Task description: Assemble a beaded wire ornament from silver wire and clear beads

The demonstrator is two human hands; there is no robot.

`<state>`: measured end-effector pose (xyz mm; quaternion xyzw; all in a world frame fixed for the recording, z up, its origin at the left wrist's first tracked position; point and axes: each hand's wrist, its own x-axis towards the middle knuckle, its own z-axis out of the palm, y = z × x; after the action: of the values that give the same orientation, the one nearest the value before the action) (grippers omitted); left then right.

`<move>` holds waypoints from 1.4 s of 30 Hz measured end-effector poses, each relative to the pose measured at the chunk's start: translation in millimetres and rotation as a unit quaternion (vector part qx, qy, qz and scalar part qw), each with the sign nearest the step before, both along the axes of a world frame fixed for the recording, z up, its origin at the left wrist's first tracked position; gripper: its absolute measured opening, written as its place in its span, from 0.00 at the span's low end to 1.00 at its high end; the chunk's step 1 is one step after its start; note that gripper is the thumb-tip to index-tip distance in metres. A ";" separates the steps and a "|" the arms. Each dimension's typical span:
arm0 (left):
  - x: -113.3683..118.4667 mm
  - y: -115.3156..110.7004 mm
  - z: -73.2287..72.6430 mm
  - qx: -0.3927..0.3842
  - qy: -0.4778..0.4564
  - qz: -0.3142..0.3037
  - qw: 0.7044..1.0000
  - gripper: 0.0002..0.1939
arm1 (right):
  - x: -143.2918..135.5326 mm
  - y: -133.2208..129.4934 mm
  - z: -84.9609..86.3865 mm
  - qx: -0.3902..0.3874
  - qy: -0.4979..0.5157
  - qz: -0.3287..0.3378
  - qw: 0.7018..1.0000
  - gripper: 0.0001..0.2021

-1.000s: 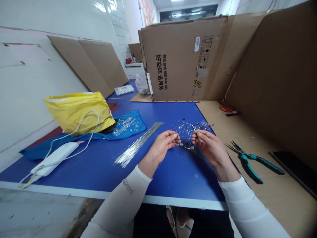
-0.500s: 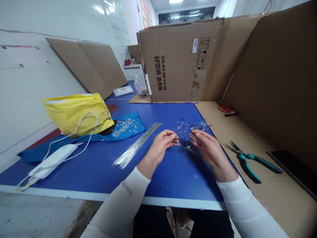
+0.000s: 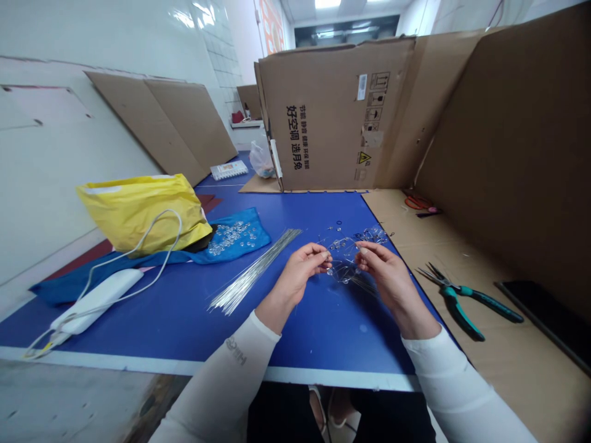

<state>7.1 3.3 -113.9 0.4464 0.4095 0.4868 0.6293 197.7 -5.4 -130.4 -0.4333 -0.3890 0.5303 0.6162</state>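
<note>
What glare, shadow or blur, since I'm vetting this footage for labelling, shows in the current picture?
Head view: glare streaks the upper part of the left wall; head view: the far-right cardboard panel sits in deep shade, and a soft shadow darkens the blue table below the right hand; head view: the beaded wire is too fine and unclear to trace fully.

Left fingers (image 3: 321, 255), right fingers (image 3: 368, 253) pinch beaded wire (image 3: 345, 280)
</note>
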 end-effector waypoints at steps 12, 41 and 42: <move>1.8 -1.4 0.6 0.021 0.031 0.008 0.999 0.09 | -1.6 0.5 0.0 0.023 -0.057 -0.011 0.998 0.13; 1.1 -8.9 5.7 0.274 0.213 0.157 0.925 0.11 | -9.1 -9.9 7.5 0.057 -0.109 -0.002 0.992 0.09; 1.4 -10.4 8.0 0.275 0.212 0.189 0.919 0.08 | -9.0 -9.2 6.8 0.058 -0.107 -0.014 0.992 0.10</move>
<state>8.5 -7.1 -105.9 0.6090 0.4596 0.5842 0.2767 188.7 -14.6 -123.6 -0.4569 -0.4766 0.4487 0.6024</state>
